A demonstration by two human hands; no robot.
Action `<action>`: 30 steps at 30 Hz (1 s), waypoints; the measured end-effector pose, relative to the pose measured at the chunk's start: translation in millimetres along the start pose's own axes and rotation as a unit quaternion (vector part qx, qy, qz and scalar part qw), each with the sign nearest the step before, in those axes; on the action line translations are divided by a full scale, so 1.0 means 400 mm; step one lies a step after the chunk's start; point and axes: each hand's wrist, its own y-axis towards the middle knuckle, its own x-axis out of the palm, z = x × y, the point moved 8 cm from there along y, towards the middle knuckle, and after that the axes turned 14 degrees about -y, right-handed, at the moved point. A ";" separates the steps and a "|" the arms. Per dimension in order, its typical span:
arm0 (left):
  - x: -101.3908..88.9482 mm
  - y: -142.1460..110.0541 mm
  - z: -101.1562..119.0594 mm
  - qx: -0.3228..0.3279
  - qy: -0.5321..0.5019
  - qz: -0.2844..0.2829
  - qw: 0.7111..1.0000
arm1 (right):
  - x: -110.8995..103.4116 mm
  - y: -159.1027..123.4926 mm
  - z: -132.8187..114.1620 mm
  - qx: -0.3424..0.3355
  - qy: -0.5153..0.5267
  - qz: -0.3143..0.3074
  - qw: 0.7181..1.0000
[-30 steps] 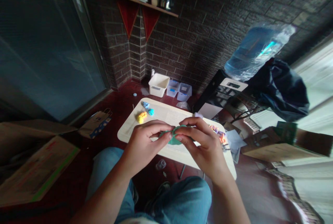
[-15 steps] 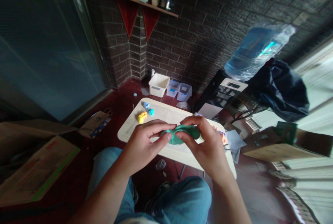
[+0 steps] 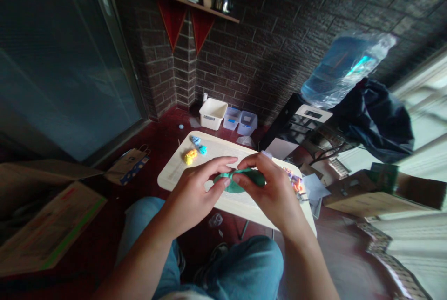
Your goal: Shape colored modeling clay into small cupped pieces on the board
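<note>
Both hands hold one flattened lump of green clay (image 3: 240,183) above a small pale table (image 3: 181,170). My left hand (image 3: 195,190) pinches its left edge between thumb and fingers. My right hand (image 3: 270,188) grips the right part, fingers curled over the top. On the table's far left lie small clay pieces, a yellow one (image 3: 190,156) and blue ones (image 3: 199,144). More coloured pieces (image 3: 295,182) lie at the right edge, partly hidden by my right hand.
White and clear plastic boxes (image 3: 228,116) stand on the red floor by the brick wall. A paper bag (image 3: 127,164) and flat cardboard (image 3: 45,225) lie at left. A large water bottle (image 3: 344,70) and dark cloth (image 3: 379,121) rest on a rack at right. My knees in jeans (image 3: 244,267) are below.
My right hand has shifted slightly left and folded over the green clay, hiding more of it. My left fingers have lifted and stretched a little. The table's pieces have not moved.
</note>
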 end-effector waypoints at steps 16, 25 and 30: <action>-0.021 0.013 -0.034 -0.042 -0.118 0.066 0.990 | 0.042 -0.016 0.052 0.072 0.167 -0.046 0.982; -0.023 0.019 -0.056 -0.071 -0.170 0.091 0.979 | 0.034 -0.031 0.066 0.072 0.215 0.001 0.974; -0.032 0.021 -0.077 -0.092 -0.197 0.080 0.973 | 0.022 -0.044 0.082 0.045 0.168 -0.008 0.985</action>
